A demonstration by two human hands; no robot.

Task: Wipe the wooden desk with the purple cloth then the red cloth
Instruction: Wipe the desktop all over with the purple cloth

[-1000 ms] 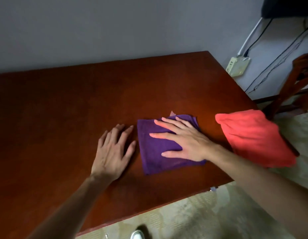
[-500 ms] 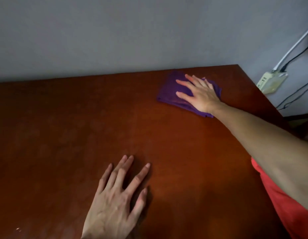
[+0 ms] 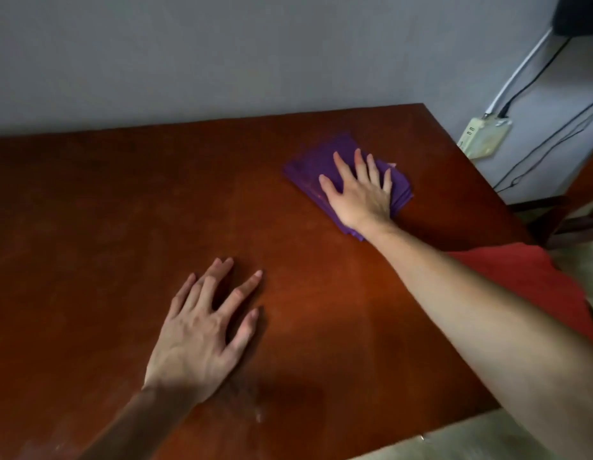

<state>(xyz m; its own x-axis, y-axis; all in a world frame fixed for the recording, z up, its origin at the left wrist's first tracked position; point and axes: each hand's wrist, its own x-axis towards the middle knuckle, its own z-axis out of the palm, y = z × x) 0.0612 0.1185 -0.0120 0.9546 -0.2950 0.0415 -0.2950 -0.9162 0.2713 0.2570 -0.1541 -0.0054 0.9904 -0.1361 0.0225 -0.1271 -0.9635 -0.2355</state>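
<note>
The wooden desk (image 3: 89, 227) carried both hands. The red cloth (image 3: 534, 287) lay at its right edge. The left hand (image 3: 202, 333) rested flat, fingers spread. The right hand (image 3: 361, 190) pressed flat on the folded purple cloth (image 3: 308, 167) near the far right corner, its grip uncurled.

Desk: reddish-brown wooden desk (image 3: 122, 227), against grey wall.
Far right: folded purple cloth (image 3: 308, 167), flat on top.
Right edge: red cloth (image 3: 527, 277), partly overhanging.
</note>
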